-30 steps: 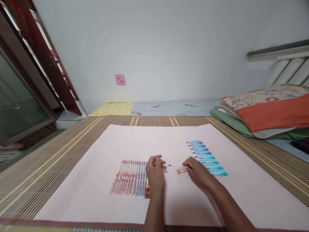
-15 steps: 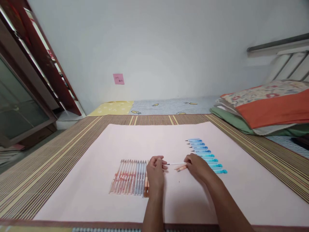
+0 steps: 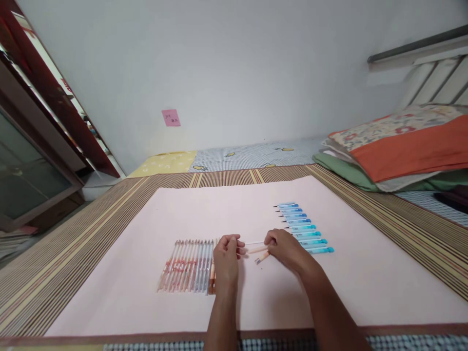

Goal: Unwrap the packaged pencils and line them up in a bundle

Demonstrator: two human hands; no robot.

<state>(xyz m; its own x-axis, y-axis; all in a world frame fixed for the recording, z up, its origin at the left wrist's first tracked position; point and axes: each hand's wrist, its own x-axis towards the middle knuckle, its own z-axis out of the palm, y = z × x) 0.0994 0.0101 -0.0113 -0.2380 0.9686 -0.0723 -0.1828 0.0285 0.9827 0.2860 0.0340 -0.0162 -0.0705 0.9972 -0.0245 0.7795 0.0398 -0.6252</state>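
Note:
My left hand [image 3: 227, 251] has its fingers curled in around the left end of a thin white pen refill [image 3: 254, 243]. The refill's right end runs to my right hand [image 3: 284, 247], whose fingertips pinch together over it. Beneath the refill a slim peach pen barrel [image 3: 258, 250] points left from my right fingers. A shorter peach pen part [image 3: 262, 258] slants down from the same fingers. Beside my left wrist, brown-orange pens [image 3: 212, 280] end a row of clear pens with red and grey patterns [image 3: 186, 267]. The exact grip of my left fingertips is partly hidden.
Several blue and turquoise pens [image 3: 303, 226] lie in a slanted column at the right. All rest on a pale pink sheet [image 3: 219, 207] over a striped mat [image 3: 113, 229]. Folded bedding [image 3: 398, 151] is piled at the far right, and a pink note [image 3: 171, 117] sticks to the wall.
The peach parts have spread, with a slim barrel now showing between my hands. The refill's dark tip has gone out of sight by my left fingers. The view has shifted slightly.

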